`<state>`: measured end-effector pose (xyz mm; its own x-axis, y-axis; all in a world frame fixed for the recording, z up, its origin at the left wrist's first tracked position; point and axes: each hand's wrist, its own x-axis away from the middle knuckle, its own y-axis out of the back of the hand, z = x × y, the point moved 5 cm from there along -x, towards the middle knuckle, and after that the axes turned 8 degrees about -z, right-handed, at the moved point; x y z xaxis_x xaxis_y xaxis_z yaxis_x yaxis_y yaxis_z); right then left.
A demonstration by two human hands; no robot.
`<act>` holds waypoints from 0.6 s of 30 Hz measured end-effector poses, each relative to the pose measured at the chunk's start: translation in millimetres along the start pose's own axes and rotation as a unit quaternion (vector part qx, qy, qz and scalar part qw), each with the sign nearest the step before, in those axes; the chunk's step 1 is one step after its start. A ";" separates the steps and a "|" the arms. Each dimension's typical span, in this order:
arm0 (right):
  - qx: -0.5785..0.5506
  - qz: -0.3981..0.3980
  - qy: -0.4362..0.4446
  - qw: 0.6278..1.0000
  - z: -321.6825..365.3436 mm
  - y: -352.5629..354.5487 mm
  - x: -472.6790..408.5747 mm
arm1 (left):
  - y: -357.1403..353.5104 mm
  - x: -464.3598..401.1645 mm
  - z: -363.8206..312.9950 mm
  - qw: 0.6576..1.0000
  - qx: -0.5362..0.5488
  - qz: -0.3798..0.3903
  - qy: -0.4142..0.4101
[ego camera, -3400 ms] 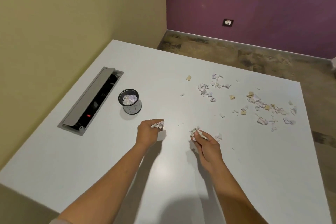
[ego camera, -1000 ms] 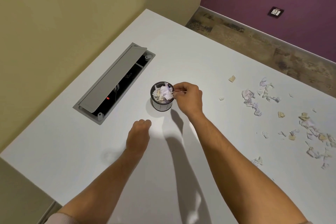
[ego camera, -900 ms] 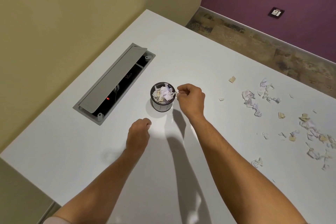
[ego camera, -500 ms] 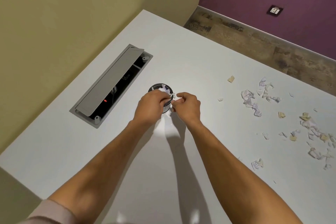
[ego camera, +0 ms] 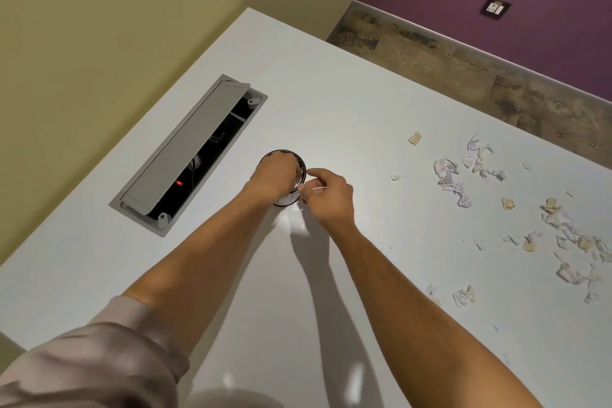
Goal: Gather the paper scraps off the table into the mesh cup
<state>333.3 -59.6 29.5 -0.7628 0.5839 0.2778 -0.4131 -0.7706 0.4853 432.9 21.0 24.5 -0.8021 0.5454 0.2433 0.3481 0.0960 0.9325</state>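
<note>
The black mesh cup [ego camera: 299,165] stands on the white table [ego camera: 331,93], mostly covered by my left hand [ego camera: 273,175]. That hand's fingers curl down into the cup's mouth, and what they hold is hidden. My right hand [ego camera: 328,197] is just right of the cup and pinches a thin white paper scrap [ego camera: 314,189] between thumb and forefinger. Several loose paper scraps [ego camera: 451,175] lie scattered on the right half of the table, with more scraps [ego camera: 563,242] near the right edge.
An open grey cable box [ego camera: 188,156] with a red light is sunk into the table left of the cup. A yellow wall runs along the left. One scrap [ego camera: 464,295] lies near my right forearm.
My left hand has gone from a fist on the table to sit over the cup's mouth. My right hand stays beside the cup, pinching a scrap.
</note>
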 end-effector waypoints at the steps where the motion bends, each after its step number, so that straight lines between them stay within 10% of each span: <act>1: -0.004 0.000 0.004 1.000 1.2 0.2 0.3 | -0.7 -1.9 -0.6 1.000 -0.004 0.007 0.001; 18: -0.047 0.084 -0.057 0.994 10.2 -0.8 -7.1 | 0.8 -3.6 -6.0 0.992 -0.041 0.116 0.022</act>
<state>344.1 -60.5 35.6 -0.7658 0.4664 0.4427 -0.3332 -0.8766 0.3471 433.1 14.1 26.0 -0.7264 0.5076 0.4634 0.4863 -0.0968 0.8684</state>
